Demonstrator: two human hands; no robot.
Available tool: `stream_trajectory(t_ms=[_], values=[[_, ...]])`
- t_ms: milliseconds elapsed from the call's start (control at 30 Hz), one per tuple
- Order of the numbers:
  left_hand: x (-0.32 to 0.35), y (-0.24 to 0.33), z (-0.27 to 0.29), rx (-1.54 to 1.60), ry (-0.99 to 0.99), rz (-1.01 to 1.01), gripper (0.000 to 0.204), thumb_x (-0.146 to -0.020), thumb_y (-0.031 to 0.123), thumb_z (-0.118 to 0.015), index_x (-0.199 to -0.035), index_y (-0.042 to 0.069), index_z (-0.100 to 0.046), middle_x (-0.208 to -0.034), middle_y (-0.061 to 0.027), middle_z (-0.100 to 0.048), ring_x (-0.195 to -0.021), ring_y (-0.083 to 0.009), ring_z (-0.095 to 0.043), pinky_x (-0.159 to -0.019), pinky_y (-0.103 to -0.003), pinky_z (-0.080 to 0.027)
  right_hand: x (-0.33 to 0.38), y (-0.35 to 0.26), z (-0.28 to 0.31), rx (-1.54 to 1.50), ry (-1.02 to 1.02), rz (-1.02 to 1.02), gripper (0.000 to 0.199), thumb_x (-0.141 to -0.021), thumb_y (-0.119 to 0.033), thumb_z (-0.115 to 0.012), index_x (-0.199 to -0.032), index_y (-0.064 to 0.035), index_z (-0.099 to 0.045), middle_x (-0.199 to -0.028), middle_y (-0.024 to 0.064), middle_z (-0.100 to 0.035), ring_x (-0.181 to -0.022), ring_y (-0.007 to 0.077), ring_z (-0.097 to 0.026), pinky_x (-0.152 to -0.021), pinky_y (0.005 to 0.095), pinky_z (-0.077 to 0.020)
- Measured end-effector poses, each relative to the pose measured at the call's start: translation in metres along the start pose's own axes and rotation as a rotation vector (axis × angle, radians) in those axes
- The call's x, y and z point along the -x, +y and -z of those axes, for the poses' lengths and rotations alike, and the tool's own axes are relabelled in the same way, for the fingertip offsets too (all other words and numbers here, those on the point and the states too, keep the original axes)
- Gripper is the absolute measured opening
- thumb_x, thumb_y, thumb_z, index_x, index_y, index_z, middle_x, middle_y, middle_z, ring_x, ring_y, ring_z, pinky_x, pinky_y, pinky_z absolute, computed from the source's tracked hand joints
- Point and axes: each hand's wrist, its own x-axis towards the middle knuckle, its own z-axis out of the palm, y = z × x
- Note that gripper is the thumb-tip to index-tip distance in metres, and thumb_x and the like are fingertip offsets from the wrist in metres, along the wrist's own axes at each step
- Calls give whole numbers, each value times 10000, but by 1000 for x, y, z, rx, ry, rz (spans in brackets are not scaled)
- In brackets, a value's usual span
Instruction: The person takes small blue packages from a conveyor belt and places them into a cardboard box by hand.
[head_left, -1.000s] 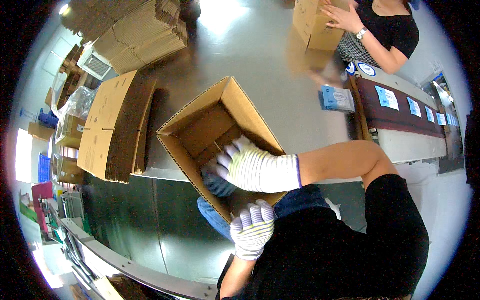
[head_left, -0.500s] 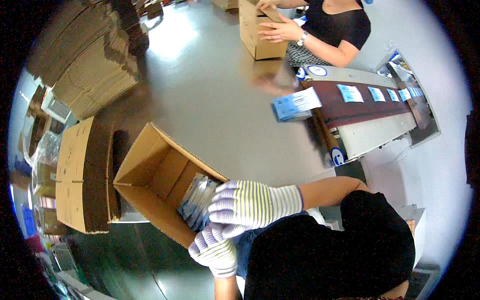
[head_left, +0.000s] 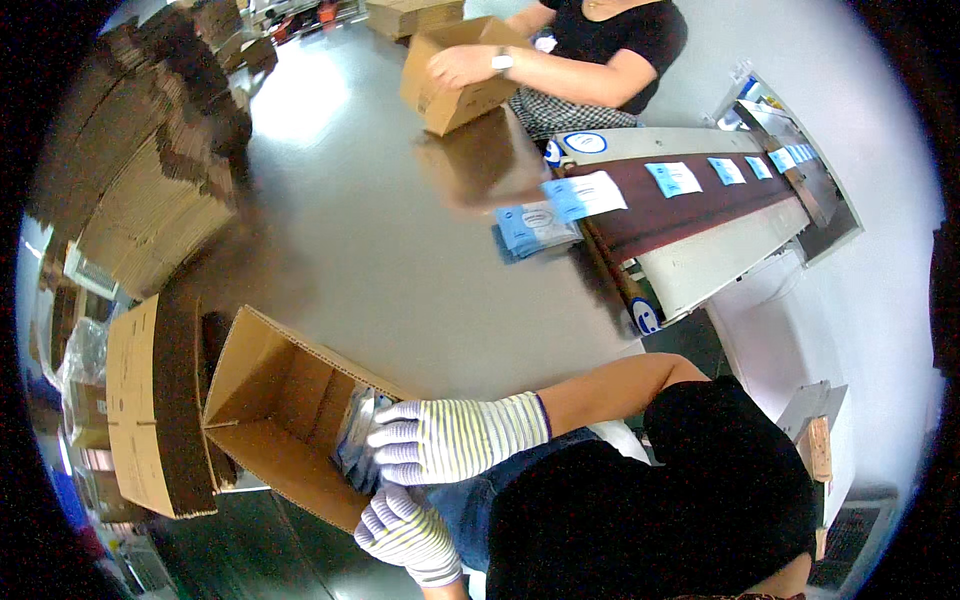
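A tilted open cardboard box point(head_left: 270, 440) lies in front of me, its inside showing. Blue and clear packets point(head_left: 358, 435) lie in the end of it nearest my body. My right hand point(head_left: 455, 440), in a striped knit glove, reaches over that end with its fingers together and bent against the packets; its thumb is hidden. Lower down, my gloved left hand point(head_left: 405, 532) is closed with curled fingers on the near lower edge of the box.
Folded cardboard point(head_left: 140, 410) stands left of the box, below a tall stack of flat cartons point(head_left: 150, 190). A conveyor belt point(head_left: 690, 210) carries blue-and-white packets toward a small pile point(head_left: 530, 232) on the metal table point(head_left: 370, 260). Across it, a co-worker handles another box point(head_left: 460, 85).
The view has shifted, so the table things sit further left. A packet now hangs over the belt's end above the pile. The co-worker's box has turned and tilted. My hands stay at my box.
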Motion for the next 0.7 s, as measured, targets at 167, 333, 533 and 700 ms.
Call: stream_trajectory(t_ms=[167, 333, 533, 700], values=[[0, -2, -5, -18, -15, 43, 199, -795, 203, -687, -898, 109, -547, -738, -25, -539, -651, -218, -520, -623, -375, -363, 17, 44, 33, -67, 169, -82, 478, -725, -400, -694, -1065, -91, -563, -1142, 103, -557, -1129, 306, -509, -956, 454, -422], [-11, -2, -8, -43, 0, 85, 246, -803, 303, -666, -881, 109, -536, -684, -55, -508, -629, -260, -495, -586, -394, -358, 87, 133, 72, 72, -47, -530, 403, -810, -381, -666, -1046, -61, -604, -1108, 160, -589, -1061, 314, -554, -908, 428, -451], [-12, 0, -6, -38, -3, 94, 250, -800, 286, -683, -906, 109, -542, -714, -53, -535, -649, -240, -512, -605, -381, -367, 157, 255, 122, 222, -499, -1019, 437, -839, -320, -641, -1150, -19, -580, -1105, 186, -634, -1043, 339, -596, -916, 389, -458], [-14, 4, -7, -63, -18, 107, 262, -801, 322, -664, -896, 107, -549, -717, -65, -537, -666, -257, -521, -602, -387, -374, 171, 299, 133, -3, -875, -1021, 519, -787, -300, -684, -1192, -2, -557, -1134, 189, -624, -1059, 310, -596, -911, 382, -461]])
